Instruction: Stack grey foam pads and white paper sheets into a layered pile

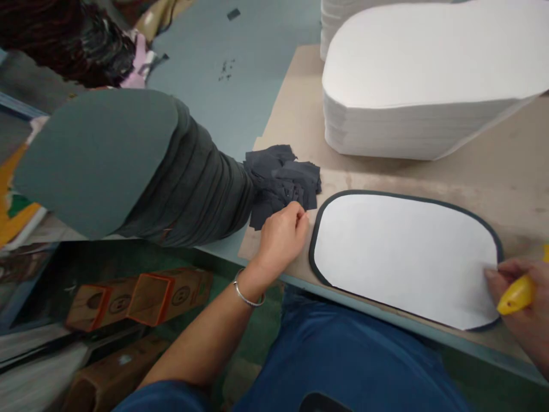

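Note:
My left hand (283,236) is closed in a pinch at the near edge of a pile of dark grey fabric scraps (281,174). What its fingertips hold, if anything, is hidden. In front of me lies a white rounded panel (403,257) on top of a slightly larger dark piece (312,252), which shows as a dark border. At the panel's right end, my right hand (521,297) grips a yellow-handled tool (517,294) whose working end I cannot make out. The thumb and fingers of that hand touch the panel's edge.
A tall, leaning stack of dark green rounded pieces (98,160) stands at the left. Behind the panel rises a thick stack of white rounded sheets (429,57). Tan board (295,109) covers part of the grey-green table (193,68). Cardboard boxes (189,292) are below the table.

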A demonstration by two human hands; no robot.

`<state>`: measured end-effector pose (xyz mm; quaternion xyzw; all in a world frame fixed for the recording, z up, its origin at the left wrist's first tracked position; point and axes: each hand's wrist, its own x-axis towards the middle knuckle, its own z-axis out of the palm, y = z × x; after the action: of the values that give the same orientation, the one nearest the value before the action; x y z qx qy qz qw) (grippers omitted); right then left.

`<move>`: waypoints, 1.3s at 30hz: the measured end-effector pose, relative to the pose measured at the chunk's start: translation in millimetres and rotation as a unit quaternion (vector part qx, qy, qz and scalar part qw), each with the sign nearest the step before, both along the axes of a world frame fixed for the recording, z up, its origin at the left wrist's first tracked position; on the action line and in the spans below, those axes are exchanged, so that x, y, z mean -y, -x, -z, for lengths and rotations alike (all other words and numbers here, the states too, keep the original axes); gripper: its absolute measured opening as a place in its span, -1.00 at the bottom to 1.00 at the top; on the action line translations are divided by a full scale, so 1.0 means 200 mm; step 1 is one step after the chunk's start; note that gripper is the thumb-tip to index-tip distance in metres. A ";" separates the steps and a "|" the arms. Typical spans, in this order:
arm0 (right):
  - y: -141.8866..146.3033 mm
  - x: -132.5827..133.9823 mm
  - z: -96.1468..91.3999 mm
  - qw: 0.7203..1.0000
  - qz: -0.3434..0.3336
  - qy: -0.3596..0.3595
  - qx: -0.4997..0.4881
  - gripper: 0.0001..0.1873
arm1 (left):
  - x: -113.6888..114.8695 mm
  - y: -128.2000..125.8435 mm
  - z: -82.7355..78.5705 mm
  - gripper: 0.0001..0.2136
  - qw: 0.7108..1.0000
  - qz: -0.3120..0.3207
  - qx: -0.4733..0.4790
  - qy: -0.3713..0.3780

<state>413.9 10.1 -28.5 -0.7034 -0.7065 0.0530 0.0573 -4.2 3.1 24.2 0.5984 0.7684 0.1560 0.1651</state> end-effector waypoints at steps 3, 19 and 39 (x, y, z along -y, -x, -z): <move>0.05 -0.01 -0.05 1.000 -0.004 0.028 0.013 -0.63 | -0.04 -0.19 0.02 -0.71 0.984 0.137 -0.012 -0.116; 0.26 -0.15 -0.35 0.951 -0.190 -0.158 -0.188 -0.64 | -0.07 -0.47 0.20 -0.43 0.928 0.333 -0.114 -0.123; 0.42 -0.44 -0.35 0.961 -0.109 -0.050 -0.250 -0.60 | 0.00 -0.44 0.13 -0.72 0.957 0.244 -0.046 -0.150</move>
<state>330.4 98.0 42.3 -0.5827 -0.7436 0.1981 0.2612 83.6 2.6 -0.8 0.7920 0.5737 0.1966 0.0708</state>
